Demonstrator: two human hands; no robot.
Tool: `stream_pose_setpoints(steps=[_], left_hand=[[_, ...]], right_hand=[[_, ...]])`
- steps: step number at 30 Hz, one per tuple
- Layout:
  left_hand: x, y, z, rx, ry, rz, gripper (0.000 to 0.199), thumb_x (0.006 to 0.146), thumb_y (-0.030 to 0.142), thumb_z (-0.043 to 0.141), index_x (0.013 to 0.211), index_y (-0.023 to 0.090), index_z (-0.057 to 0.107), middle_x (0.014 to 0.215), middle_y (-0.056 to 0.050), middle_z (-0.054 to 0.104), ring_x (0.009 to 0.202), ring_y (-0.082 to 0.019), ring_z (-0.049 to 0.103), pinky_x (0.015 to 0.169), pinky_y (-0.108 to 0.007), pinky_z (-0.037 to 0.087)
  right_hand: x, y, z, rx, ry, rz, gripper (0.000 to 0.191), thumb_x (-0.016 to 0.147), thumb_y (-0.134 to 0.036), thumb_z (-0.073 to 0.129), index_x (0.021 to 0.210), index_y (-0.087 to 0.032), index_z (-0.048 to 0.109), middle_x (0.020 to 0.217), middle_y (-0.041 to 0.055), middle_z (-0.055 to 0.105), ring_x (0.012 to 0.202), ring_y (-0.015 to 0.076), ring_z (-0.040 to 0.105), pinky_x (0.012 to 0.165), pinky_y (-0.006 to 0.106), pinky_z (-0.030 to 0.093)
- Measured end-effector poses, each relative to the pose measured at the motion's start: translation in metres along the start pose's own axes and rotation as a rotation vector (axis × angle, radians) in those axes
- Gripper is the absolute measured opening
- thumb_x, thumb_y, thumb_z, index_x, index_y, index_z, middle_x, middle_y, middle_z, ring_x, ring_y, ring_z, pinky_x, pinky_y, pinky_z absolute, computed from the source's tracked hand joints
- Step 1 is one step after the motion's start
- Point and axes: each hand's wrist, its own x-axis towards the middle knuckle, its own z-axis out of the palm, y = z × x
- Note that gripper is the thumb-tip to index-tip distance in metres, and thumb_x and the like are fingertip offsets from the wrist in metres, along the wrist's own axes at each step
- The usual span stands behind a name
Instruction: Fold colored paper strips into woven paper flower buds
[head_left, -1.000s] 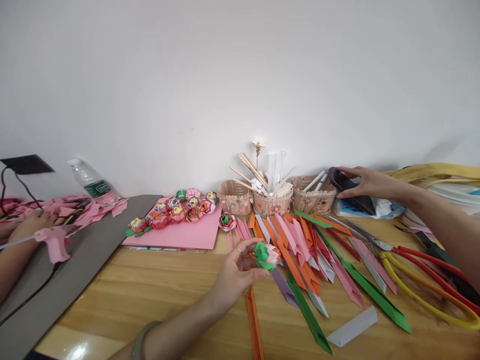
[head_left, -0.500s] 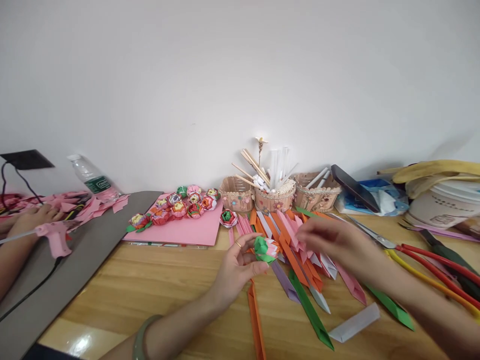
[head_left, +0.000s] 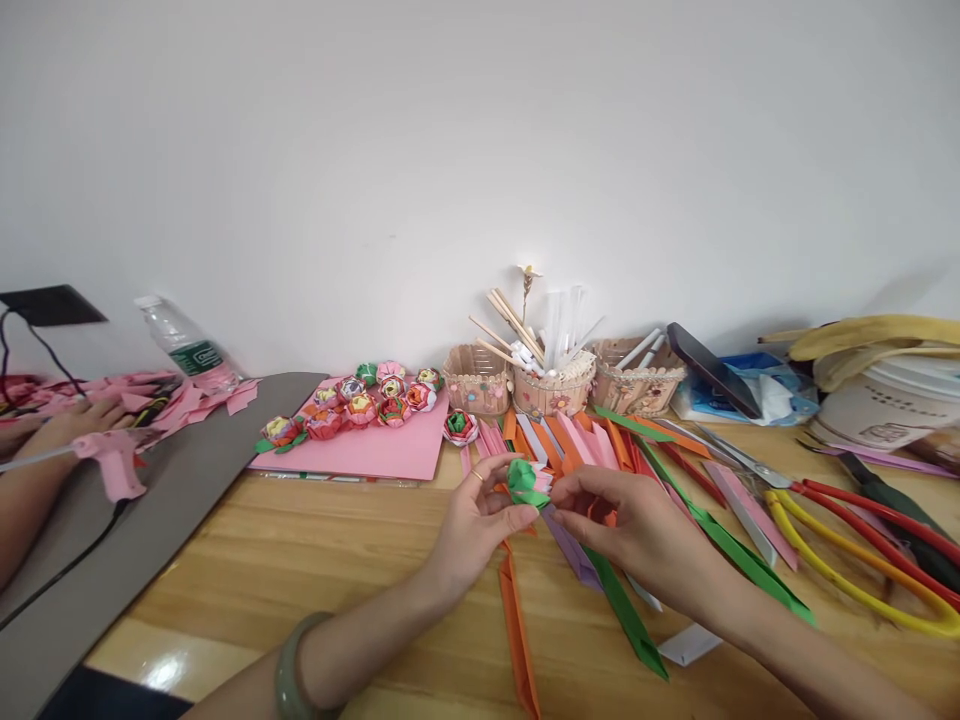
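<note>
Hanging above the counter [head_left: 322,560], a small green-and-pink paper flower [head_left: 523,480] is held in the left hand [head_left: 469,530], whose fingers are clamped on it. The right hand [head_left: 645,530] is brought up to the flower's right side, its thumb and fingertips near each other; whether anything is pinched between them cannot be told. A ring is worn on the left hand, and a pale green bangle [head_left: 289,670] is worn on that wrist.

Beneath and behind the hands, folded paper strips [head_left: 626,620] in green, orange, pink, purple and white are spread out, partly covered by the right arm. Farther back, 3 decorated baskets [head_left: 478,385] are lined up by the wall, the middle basket being filled with sticks and clear tubes. To their left, many-coloured paper flowers [head_left: 360,410] are gathered on a pink sheet [head_left: 375,460]. At the right, a dark phone [head_left: 712,370] is leaned on a blue packet [head_left: 799,395], and red-handled scissors [head_left: 765,478] are laid nearer. At the far left, a co-worker's hand [head_left: 79,430] is seen behind a pink glue gun [head_left: 112,465].
</note>
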Motion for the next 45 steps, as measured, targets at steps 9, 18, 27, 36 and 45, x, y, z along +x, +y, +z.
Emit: stream_pose_setpoints(steps=[9,18,27,36,45], left_hand=[[0.001,0.001,0.000,0.004,-0.004,0.015,0.049,0.056,0.021,0.075,0.100,0.019,0.055,0.101,-0.005,0.059,0.084,-0.015,0.059,0.074,-0.028,0.048],[0.001,0.000,0.001,0.005,0.006,0.022,0.048,0.055,0.020,0.075,0.099,0.019,0.054,0.099,-0.005,0.060,0.084,-0.015,0.059,0.073,-0.028,0.048],[0.001,-0.001,-0.002,0.055,0.009,0.051,0.048,0.059,0.021,0.072,0.103,0.021,0.053,0.105,-0.005,0.058,0.081,-0.013,0.059,0.073,-0.026,0.047],[-0.001,0.002,0.000,0.084,0.000,0.089,0.048,0.059,0.022,0.073,0.103,0.020,0.053,0.105,-0.005,0.058,0.081,-0.014,0.059,0.076,-0.027,0.047],[-0.002,0.003,0.001,0.140,-0.019,0.095,0.050,0.058,0.025,0.073,0.104,0.020,0.053,0.108,-0.007,0.057,0.081,-0.016,0.059,0.074,-0.030,0.047]], right_hand=[[0.007,0.001,0.005,0.273,-0.023,0.046,0.012,0.076,-0.025,0.054,0.084,-0.018,0.059,0.074,0.0015,0.062,0.067,0.0141,0.056,0.060,0.024,0.043],[0.004,0.002,0.010,0.354,0.021,0.114,0.008,0.072,-0.025,0.059,0.076,-0.018,0.057,0.072,0.0002,0.061,0.066,0.0131,0.056,0.058,0.023,0.043],[0.006,0.003,0.015,0.578,0.035,0.170,0.015,0.065,-0.026,0.065,0.076,-0.017,0.058,0.075,0.0013,0.062,0.072,0.0141,0.059,0.068,0.026,0.047],[0.004,0.002,0.014,0.591,0.044,0.221,0.020,0.063,-0.030,0.070,0.074,-0.017,0.060,0.073,0.0012,0.062,0.068,0.0140,0.059,0.062,0.025,0.048],[0.004,-0.001,0.010,0.529,-0.001,0.311,0.017,0.059,-0.029,0.070,0.070,-0.017,0.064,0.067,0.0002,0.063,0.058,0.0116,0.055,0.052,0.022,0.043]])
